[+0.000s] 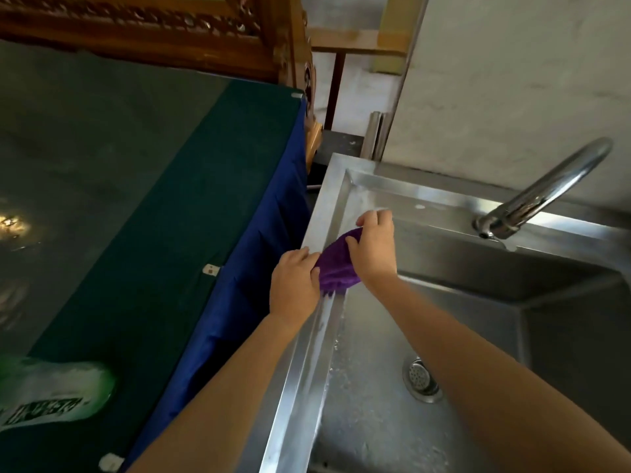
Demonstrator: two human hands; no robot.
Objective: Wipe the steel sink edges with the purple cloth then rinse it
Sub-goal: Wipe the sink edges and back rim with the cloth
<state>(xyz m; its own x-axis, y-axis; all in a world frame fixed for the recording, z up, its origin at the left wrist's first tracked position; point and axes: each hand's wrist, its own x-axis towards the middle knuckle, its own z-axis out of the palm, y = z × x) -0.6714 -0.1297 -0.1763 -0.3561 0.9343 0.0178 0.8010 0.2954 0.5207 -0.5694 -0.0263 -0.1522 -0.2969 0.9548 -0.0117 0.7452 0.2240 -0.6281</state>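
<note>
Cloth (338, 268) clenched by left hand (293, 285) and right hand (374, 254), wiped along 9 o'clock sink edge (302, 363); tap (546, 192) at 2 o'clock likely needed next.

purple cloth (336, 264), silver sink (307, 336)

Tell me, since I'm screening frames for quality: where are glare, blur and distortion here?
Head view: glare streaks the sink edge and spots the green table cover at far left; the green-and-white item at lower left is blurred; wide-angle distortion slants the wall edge; the purple cloth looks sharp.
</note>
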